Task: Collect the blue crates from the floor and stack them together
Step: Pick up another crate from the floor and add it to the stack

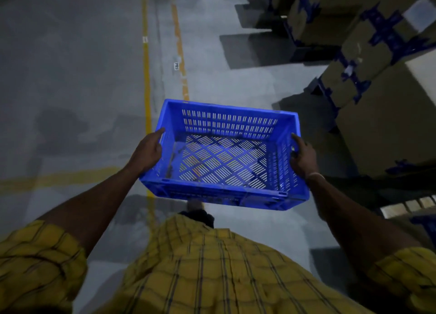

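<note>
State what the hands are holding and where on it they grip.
One empty blue perforated plastic crate, carried above the floor. The left hand grips its left short end wall, the right hand its right short end wall, near the rim.

open grey floor [70, 77] left and ahead, stacked cardboard boxes [377, 125] crowding right

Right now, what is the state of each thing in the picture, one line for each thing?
blue crate: empty, upright, lifted off the floor, slightly tilted.
left hand: gripping the crate's left end wall.
right hand: gripping the crate's right end wall.
cardboard boxes: closed, stacked on the right.
floor: bare grey, marked with yellow lines.
</note>
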